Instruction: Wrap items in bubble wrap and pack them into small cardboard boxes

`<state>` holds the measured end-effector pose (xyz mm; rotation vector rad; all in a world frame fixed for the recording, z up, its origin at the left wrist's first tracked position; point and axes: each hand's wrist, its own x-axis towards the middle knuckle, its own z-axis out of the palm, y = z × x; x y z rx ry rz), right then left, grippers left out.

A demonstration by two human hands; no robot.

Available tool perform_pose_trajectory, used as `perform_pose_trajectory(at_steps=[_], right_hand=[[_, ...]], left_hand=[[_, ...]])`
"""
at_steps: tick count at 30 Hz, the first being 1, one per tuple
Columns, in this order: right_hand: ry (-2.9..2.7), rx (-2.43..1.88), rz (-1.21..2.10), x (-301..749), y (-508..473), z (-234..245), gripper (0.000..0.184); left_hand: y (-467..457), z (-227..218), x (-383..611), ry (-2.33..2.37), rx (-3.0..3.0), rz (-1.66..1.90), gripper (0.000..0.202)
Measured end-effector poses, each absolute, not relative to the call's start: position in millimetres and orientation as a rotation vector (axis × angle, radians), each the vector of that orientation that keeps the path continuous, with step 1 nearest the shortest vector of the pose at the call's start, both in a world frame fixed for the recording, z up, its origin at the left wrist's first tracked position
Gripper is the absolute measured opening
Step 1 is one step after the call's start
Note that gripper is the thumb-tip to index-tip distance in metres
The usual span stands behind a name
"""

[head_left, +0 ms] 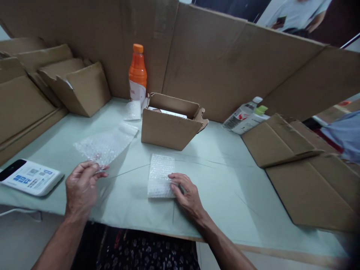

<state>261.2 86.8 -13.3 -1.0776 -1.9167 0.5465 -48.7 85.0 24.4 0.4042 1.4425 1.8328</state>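
My left hand (pixel 82 187) pinches the near corner of a loose sheet of clear bubble wrap (pixel 108 144) that stretches away over the pale green table (pixel 225 180). My right hand (pixel 187 193) lies with its fingers pressed on the right edge of a small flat packet wrapped in bubble wrap (pixel 160 175). Just behind the packet stands a small open cardboard box (pixel 168 125) with something white inside.
An orange drink bottle (pixel 137 75) stands at the back beside another bubble-wrap piece (pixel 132 110). A white device box (pixel 29 177) lies at the left. Folded cartons (pixel 75 84) sit far left, flat cardboard (pixel 309 180) and two lying bottles (pixel 247 116) at right. Cardboard walls enclose the table.
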Motion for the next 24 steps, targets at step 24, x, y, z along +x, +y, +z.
perform_pose_trajectory(at_steps=[24], right_hand=[[-2.515, -0.855, 0.588, 203.6, 121.5, 47.9, 0.017]], left_hand=[[-45.3, 5.3, 9.6, 1.359, 0.144, 1.167, 0.042]])
